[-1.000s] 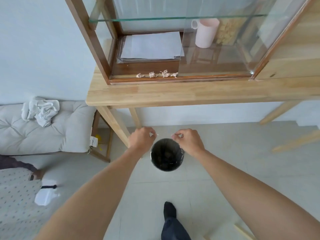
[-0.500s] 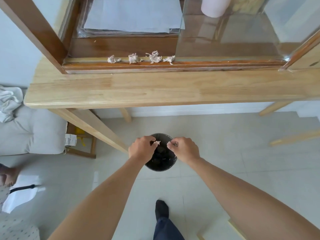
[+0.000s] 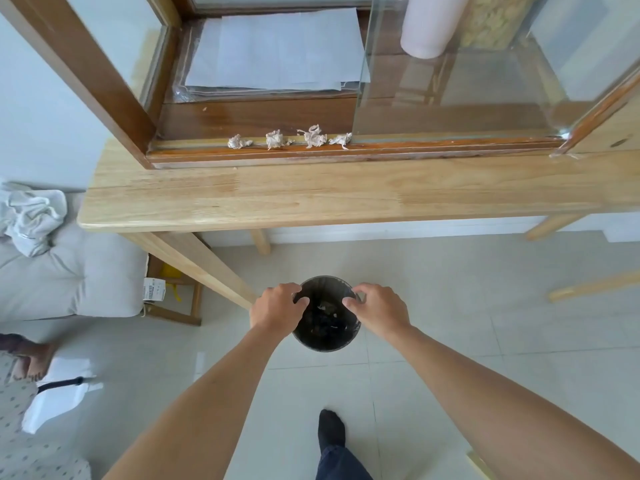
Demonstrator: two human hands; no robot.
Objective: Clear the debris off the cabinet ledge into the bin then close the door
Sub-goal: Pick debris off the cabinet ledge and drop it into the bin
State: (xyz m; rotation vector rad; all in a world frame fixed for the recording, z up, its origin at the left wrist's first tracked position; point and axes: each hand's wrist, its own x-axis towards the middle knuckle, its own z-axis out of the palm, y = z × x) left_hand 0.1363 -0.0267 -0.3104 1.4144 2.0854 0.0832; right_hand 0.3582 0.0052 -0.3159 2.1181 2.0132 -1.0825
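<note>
Several crumpled pale paper scraps (image 3: pixel 277 139) lie in a row on the cabinet ledge (image 3: pixel 433 147), in the sliding-door track. The glass door (image 3: pixel 450 81) stands slid to the right, its left edge just above the rightmost scrap (image 3: pixel 341 138). A small dark round bin (image 3: pixel 325 346) stands on the floor below the table. My left hand (image 3: pixel 277 310) and my right hand (image 3: pixel 377 310) hover over its rim, fingers loosely parted, nothing visible between them. Small pale bits lie inside the bin.
The cabinet sits on a light wooden table (image 3: pixel 311 199) whose slanted leg (image 3: pixel 201 265) runs down beside my left hand. Papers (image 3: pixel 277 50) and a pink cup (image 3: pixel 429 26) are inside the cabinet. A grey cushioned seat (image 3: pixel 69 271) is at left; my foot (image 3: pixel 330 431) is below.
Both hands held small white scraps pinched over the bin; now the fingers have parted and the scraps are gone from them. The view moved closer to the cabinet.
</note>
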